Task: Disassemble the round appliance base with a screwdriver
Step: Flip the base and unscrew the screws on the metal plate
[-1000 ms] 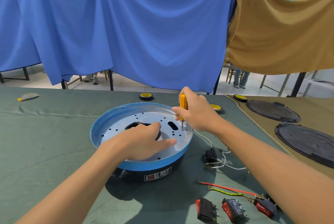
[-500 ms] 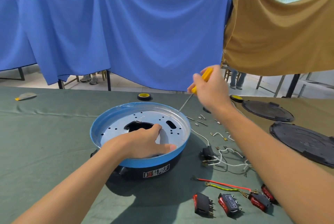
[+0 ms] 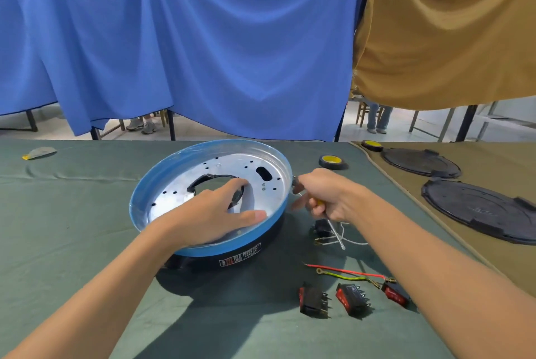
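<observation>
**Base half stripped, pan ready to lift**

On the green-clothed table (image 3: 72, 228), the round appliance base (image 3: 232, 167) sits near the middle. Its blue-rimmed metal pan looks tipped toward the camera over the black housing (image 3: 203, 261). Two black covers (image 3: 481, 211) lie well apart on the tan cloth.

The left hand (image 3: 214, 216) rests on the pan, fingers hooked into its central opening and thumb along the near rim. The right hand (image 3: 327, 196) is at the right rim, curled round the screwdriver (image 3: 336, 232), whose tip points down, off the base.

Three rocker switches (image 3: 352, 299) and loose wires (image 3: 345, 271) lie beside the base, so the electrics seem out. Parting pan from housing appears to remain.
</observation>
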The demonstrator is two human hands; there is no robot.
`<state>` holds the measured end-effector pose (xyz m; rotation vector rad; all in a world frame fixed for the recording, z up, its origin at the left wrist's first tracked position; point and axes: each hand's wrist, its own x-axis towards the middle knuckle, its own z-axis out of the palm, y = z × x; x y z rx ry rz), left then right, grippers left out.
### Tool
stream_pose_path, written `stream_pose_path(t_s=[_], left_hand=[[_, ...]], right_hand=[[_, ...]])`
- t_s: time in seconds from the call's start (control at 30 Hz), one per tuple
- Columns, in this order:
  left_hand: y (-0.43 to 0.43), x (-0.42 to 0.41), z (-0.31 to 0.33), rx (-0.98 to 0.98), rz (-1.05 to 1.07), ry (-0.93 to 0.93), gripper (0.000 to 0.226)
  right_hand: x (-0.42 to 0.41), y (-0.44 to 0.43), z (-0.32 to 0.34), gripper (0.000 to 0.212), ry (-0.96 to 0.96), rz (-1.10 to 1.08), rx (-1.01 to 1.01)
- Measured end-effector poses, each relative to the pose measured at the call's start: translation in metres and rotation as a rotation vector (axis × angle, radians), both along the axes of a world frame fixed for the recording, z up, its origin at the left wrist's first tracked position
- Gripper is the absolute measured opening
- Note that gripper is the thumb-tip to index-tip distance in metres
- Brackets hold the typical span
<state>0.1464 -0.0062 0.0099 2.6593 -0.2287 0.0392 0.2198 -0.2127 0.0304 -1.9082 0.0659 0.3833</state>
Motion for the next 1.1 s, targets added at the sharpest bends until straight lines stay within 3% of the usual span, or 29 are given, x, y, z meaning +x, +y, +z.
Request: stream_pose_path(t_s=[0.17,0.23,0.3,0.37,0.43,0.63,0.77,1.1], left_hand=[[-0.001,-0.006,0.001,-0.030,0.010,-0.017,0.076],[-0.001,-0.007,0.002,-0.032,0.016,-0.021,0.072],[-0.002,-0.009,0.003,-0.038,0.024,-0.019,0.072],[-0.002,-0.010,0.004,-0.062,0.032,-0.010,0.076],[-0.002,-0.010,0.005,-0.072,0.035,0.000,0.079],[-0.007,-0.011,0.008,-0.041,0.038,0.011,0.083],[-0.006,-0.008,0.006,-0.044,0.049,0.013,0.082],[0.002,0.004,0.000,-0.034,0.077,0.032,0.085]], right_hand=[[0.000,0.013,0.000,0.023,0.061,0.005,0.161],[0.003,0.016,-0.003,0.020,0.035,-0.010,0.139],[0.009,0.015,-0.007,0.016,-0.094,-0.037,-0.045],[0.016,0.009,-0.008,0.014,-0.237,-0.009,-0.380],[0.019,0.003,-0.007,0.017,-0.274,0.093,-0.595],[0.015,0.003,-0.009,0.013,-0.234,0.313,-0.602],[0.022,0.012,-0.013,0.020,-0.282,0.331,-0.604],[0.031,0.025,-0.020,0.010,-0.295,0.337,-0.668]])
